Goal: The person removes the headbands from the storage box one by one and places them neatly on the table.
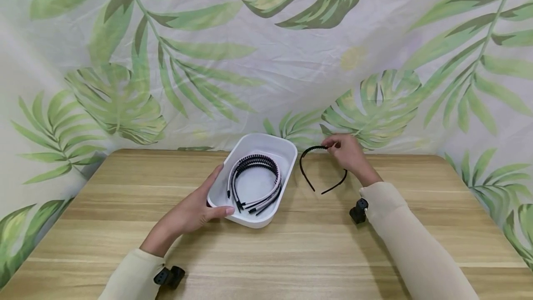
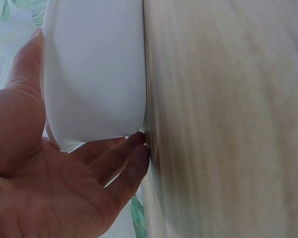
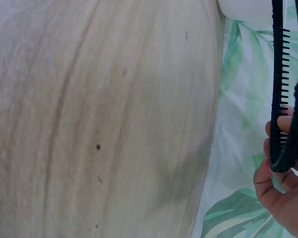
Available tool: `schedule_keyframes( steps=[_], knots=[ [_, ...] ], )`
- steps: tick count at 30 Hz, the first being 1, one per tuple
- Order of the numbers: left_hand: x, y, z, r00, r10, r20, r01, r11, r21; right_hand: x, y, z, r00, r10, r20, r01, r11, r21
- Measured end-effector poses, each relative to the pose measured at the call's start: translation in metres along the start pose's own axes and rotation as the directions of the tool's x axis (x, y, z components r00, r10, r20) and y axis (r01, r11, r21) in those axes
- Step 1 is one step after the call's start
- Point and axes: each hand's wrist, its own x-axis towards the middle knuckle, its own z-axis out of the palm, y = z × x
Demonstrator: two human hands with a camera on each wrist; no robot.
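Note:
My left hand grips the near-left end of a white plastic tub, thumb over the rim and fingers around the outside. In the left wrist view the tub's wall lies between thumb and fingers. Several headbands lie nested inside, black and pale ones, some with toothed inner edges. To the right of the tub, my right hand pinches a black headband at its curved top. Its open ends point down toward me. Comb-like teeth run along this headband in the right wrist view.
A wood-grain table carries the tub. Behind its back edge hangs a pale cloth printed with green leaves. Small black devices are strapped at both sleeve cuffs.

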Motion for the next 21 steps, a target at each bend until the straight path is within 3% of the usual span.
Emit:
schedule_keyframes(
  steps=[21],
  knots=[
    [0.001, -0.002, 0.001, 1.0, 0.001, -0.002, -0.001, 1.0, -0.012, 0.008, 0.013, 0.006, 0.999, -0.006, 0.051, 0.008, 0.999, -0.036]
  ],
)
